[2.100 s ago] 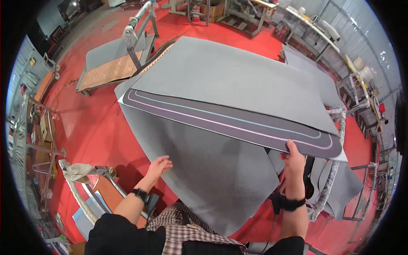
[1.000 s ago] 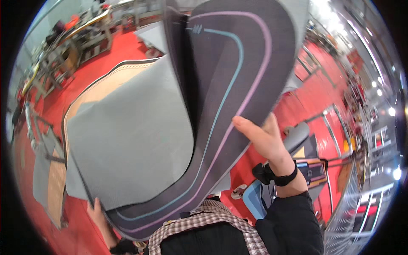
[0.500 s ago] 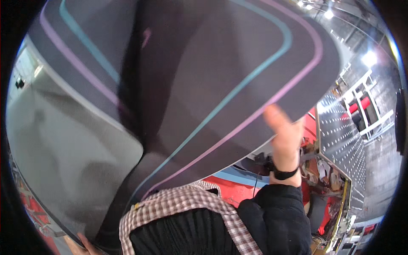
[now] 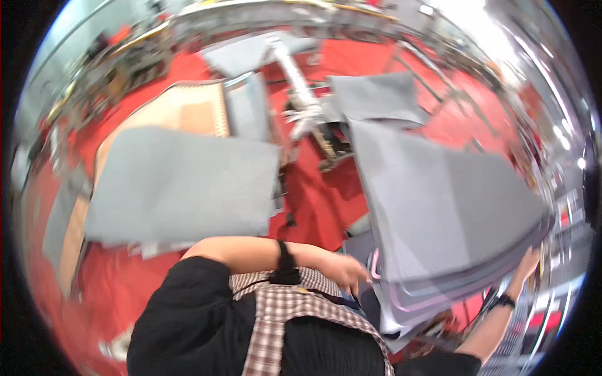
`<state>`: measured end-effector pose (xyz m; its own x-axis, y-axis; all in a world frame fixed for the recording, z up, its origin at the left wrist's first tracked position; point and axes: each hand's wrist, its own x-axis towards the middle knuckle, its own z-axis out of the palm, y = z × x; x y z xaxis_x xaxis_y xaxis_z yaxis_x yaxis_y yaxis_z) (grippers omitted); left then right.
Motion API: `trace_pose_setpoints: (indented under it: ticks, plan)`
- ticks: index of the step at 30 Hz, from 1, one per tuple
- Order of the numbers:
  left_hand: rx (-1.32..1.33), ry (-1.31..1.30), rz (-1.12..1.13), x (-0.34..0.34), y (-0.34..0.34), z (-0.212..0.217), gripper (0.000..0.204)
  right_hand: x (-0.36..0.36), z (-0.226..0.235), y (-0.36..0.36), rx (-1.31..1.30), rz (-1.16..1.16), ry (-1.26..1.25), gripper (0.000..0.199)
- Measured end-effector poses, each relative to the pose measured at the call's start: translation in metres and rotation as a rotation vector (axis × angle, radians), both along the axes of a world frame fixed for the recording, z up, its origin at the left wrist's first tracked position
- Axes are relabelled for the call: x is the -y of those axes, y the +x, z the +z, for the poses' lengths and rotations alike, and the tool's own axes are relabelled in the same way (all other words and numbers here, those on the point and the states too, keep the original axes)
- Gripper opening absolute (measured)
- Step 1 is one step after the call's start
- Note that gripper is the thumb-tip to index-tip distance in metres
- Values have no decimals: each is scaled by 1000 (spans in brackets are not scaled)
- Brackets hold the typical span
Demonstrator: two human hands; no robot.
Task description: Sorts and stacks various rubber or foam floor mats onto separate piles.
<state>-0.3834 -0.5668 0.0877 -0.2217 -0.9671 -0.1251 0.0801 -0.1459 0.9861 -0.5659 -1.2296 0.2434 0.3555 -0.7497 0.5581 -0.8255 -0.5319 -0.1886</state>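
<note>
On my right lies a stack of large, flexible mats, with a grey sheet [image 4: 439,200] uppermost. Under it show the edges of dark mats [image 4: 433,294] with pink and teal stripes. My left hand [image 4: 345,271] is stretched across my front, beside the stack's near left corner. Its fingers are apart and nothing shows in them. At the stack's near right edge, my right hand [image 4: 530,261] has its fingers curled at the rim of a mat; blur hides the exact grip.
A second grey sheet [image 4: 182,182] lies to the left over a tan sheet [image 4: 179,109]. Between the piles stands a metal frame with a pale wrapped bar [image 4: 291,72]. The floor [image 4: 313,207] is red. Cluttered benches [image 4: 251,19] line the far side.
The striped mat that filled the view is no longer raised before me. Grey sheets and the floor now show. My left hand has come up across my front; my right is at the stack's edge.
</note>
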Motion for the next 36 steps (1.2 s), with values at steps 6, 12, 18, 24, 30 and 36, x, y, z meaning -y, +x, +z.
trace_pose_setpoints:
  ticks: [6, 12, 18, 24, 30, 36]
  plan:
    - [182, 131, 348, -126, 49, -45, 40, -279, -149, 209, -67, 784, 422, 27]
    - [-77, 390, 2094, -432, 57, -126, 38, -570, -329, 269, -261, 854, 1446, 32]
    - [-170, 606, 2491, -661, -48, -190, 40, -738, -440, 344, -289, 738, 923, 62]
    - [535, 848, 1982, -639, -43, -176, 62, -791, -346, 441, -130, 969, 1289, 38]
    - [855, 1048, 1344, -605, 21, -130, 82, -959, -31, 454, -115, 1618, 1066, 25]
    - [1319, 720, 1810, -635, 42, -88, 89, -917, 64, 446, 358, 1646, 830, 56]
